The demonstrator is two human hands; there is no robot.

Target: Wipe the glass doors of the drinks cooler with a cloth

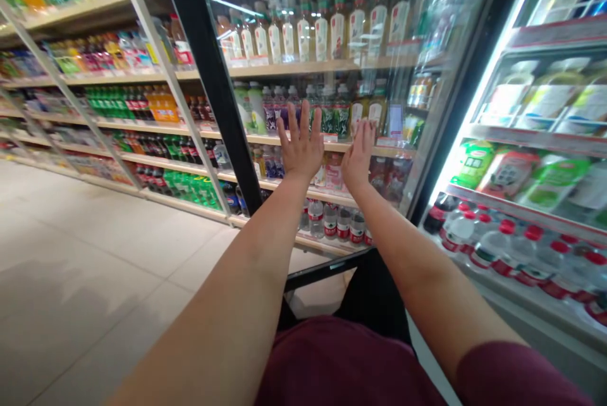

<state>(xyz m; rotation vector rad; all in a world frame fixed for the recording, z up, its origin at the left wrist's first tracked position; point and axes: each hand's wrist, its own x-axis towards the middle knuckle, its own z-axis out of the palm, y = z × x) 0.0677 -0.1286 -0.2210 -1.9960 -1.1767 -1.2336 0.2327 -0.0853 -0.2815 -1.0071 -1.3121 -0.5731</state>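
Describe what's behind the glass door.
Through the glass door: rows of bottles, with clear red-labelled bottles lowest. The left hand and right hand cover parts of the middle rows.

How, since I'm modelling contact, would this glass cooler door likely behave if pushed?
The glass cooler door would likely stay stiff: a black frame borders it. It probably swings rather than slides, standing angled out from the lit fridge shelves. Its reflective surface may feel slippery.
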